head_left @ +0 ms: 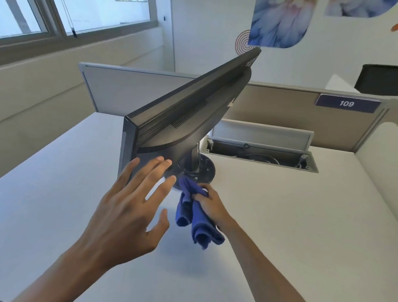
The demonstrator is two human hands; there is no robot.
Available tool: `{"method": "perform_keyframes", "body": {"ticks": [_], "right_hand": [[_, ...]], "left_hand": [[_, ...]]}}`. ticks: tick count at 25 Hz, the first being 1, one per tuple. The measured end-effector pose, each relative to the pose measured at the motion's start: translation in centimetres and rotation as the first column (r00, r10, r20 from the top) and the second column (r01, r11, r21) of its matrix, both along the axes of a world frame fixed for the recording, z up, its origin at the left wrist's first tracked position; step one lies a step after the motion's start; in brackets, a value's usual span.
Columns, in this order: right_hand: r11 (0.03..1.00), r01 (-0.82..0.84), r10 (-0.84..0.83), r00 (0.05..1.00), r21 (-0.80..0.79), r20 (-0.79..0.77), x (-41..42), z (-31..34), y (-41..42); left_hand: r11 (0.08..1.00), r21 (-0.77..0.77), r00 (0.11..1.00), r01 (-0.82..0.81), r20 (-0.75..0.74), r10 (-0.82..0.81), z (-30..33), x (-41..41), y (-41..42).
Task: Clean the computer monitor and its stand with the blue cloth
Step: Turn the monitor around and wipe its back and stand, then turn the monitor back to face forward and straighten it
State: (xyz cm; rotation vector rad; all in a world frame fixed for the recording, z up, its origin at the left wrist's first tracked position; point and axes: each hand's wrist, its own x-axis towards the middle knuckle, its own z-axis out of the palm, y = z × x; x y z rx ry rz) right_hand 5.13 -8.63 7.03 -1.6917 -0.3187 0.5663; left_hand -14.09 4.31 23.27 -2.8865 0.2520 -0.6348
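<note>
**Cloth meets monitor base**

On a white desk against a partition, a black monitor stands turned edge-on, tilted. Its round stand sits beneath. The left hand reaches with fingers spread, fingertips at the monitor's back. The right hand clutches the blue cloth, bunched against the stand's rim.

We see the black monitor turned rear-side toward us on its round-based stand atop the white desk, the bunched blue cloth touching that base's near edge.
</note>
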Motion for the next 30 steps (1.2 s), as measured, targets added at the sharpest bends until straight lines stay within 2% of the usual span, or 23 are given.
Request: {"method": "perform_keyframes", "body": {"ticks": [1, 3, 6, 8, 11, 14, 15, 16, 18, 20, 22, 24, 25, 28, 30], "right_hand": [[0.994, 0.073, -0.063, 0.990, 0.076, -0.129, -0.4, 0.1, -1.1], [0.952, 0.163, -0.065, 0.935, 0.258, -0.349, -1.4, 0.5, -3.5], [0.865, 0.260, -0.029, 0.880, 0.430, -0.474, -2.9, 1.5, -7.0], [0.852, 0.311, -0.062, 0.859, 0.421, -0.508, -3.4, 1.5, -9.0], [0.861, 0.421, -0.203, 0.799, 0.285, -0.566, -3.0, 0.9, -12.3], [0.763, 0.617, -0.414, 0.695, 0.192, -0.588, -0.9, 1.2, -16.1], [0.710, 0.686, -0.504, 0.653, 0.159, -0.565, 0.0, 1.5, -17.3], [0.668, 0.738, -0.618, 0.624, 0.098, -0.478, 0.8, 1.8, -18.5], [0.639, 0.760, -0.769, 0.628, -0.120, -0.118, 1.7, 2.3, -19.8], [0.606, 0.743, -0.694, 0.669, -0.284, 0.266, 2.1, 2.0, -20.0], [0.599, 0.664, -0.461, 0.743, -0.448, 0.485, 2.3, 0.8, -19.8], [0.492, 0.538, -0.162, 0.829, -0.684, 0.536, 2.5, -1.4, -19.6], [0.435, 0.500, -0.076, 0.849, -0.749, 0.523, 2.3, -2.4, -19.4], [0.357, 0.398, 0.061, 0.893, -0.845, 0.446, 0.7, -5.5, -18.7], [0.340, 0.362, 0.105, 0.902, -0.868, 0.418, -0.3, -6.9, -18.7]], "left_hand": [[1.000, -0.021, 1.000, 0.019, 0.005, -0.019, -0.4, 0.1, -0.1], [0.996, -0.056, 0.998, 0.062, -0.003, -0.063, -1.4, 0.4, -0.7], [0.990, -0.097, 0.993, 0.099, -0.052, -0.104, -3.4, 1.4, -1.7], [0.988, -0.119, 0.989, 0.101, -0.094, -0.113, -4.5, 2.5, -2.3], [0.986, -0.125, 0.982, 0.109, -0.144, -0.126, -6.0, 4.0, -3.4], [0.979, -0.159, 0.973, 0.127, -0.174, -0.154, -7.0, 5.0, -4.2], [0.975, -0.173, 0.970, 0.136, -0.178, -0.167, -7.2, 5.2, -4.3], [0.973, -0.181, 0.968, 0.145, -0.178, -0.178, -7.4, 5.4, -4.4], [0.970, -0.184, 0.968, 0.157, -0.164, -0.188, -7.8, 5.6, -4.6], [0.971, -0.182, 0.969, 0.158, -0.159, -0.187, -8.2, 5.8, -4.7], [0.971, -0.177, 0.970, 0.161, -0.154, -0.189, -8.5, 6.1, -4.6], [0.971, -0.176, 0.971, 0.161, -0.149, -0.187, -8.8, 6.2, -4.4], [0.971, -0.178, 0.972, 0.158, -0.146, -0.185, -8.8, 6.1, -4.3], [0.973, -0.184, 0.973, 0.138, -0.157, -0.167, -9.0, 6.0, -3.7], [0.976, -0.184, 0.974, 0.118, -0.168, -0.149, -8.9, 5.8, -3.1]]}}
